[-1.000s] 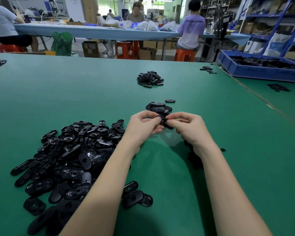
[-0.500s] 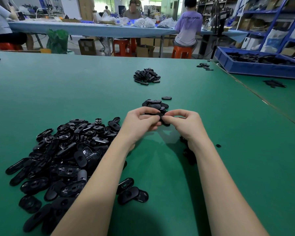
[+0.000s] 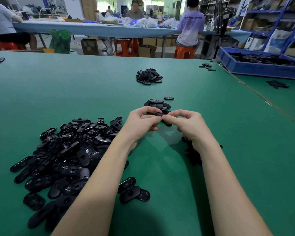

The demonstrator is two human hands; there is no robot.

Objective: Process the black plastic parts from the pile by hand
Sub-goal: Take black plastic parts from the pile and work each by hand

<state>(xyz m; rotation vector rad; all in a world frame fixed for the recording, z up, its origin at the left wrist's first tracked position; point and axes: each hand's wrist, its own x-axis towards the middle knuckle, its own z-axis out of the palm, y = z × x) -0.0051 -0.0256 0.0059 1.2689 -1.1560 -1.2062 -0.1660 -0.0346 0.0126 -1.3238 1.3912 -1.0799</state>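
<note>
A large pile of black oval plastic parts (image 3: 66, 150) lies on the green table (image 3: 75, 91) at the left. My left hand (image 3: 141, 123) and my right hand (image 3: 187, 125) meet above the table's middle, and both pinch one black plastic part (image 3: 159, 114) between fingertips and thumbs. Most of that part is hidden by my fingers. Just beyond my hands sits a small heap of black parts (image 3: 157, 104). Some dark scraps (image 3: 192, 154) lie under my right wrist.
A further heap of parts (image 3: 149, 76) lies farther back on the table. Three loose parts (image 3: 133, 191) lie between my forearms. A blue bin (image 3: 262, 65) of black pieces stands at the back right. People sit at a long table behind.
Both hands have kept pinching the same part and worked it slightly. The view has shifted a little; the piles have not moved.
</note>
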